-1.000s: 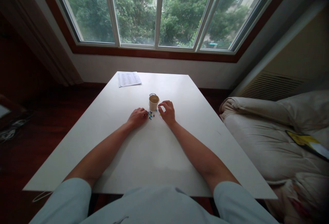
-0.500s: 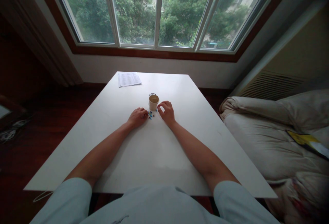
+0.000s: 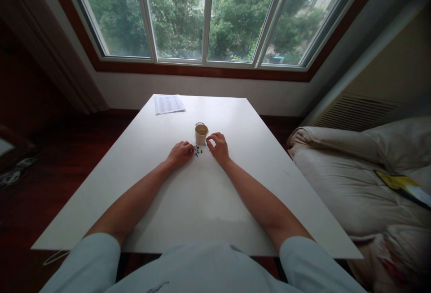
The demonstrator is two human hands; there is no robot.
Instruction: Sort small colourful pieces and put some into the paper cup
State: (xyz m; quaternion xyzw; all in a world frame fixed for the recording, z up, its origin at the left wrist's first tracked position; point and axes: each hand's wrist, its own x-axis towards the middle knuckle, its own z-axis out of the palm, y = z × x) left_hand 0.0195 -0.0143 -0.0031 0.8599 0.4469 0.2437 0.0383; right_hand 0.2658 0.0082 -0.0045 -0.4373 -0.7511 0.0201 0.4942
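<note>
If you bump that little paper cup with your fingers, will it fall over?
Probably easily. The paper cup looks small and thin-walled, so it is likely light. It stands upright on the smooth white table, so a nudge from the right hand beside it might slide or tip it.

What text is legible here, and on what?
Sheet: rows of print, too small to read.
Cup: no label or mark shows.
Yellow item on the bedding: dark patches, too blurred to read.
No readable words, numbers or signs anywhere in the head view.
</note>
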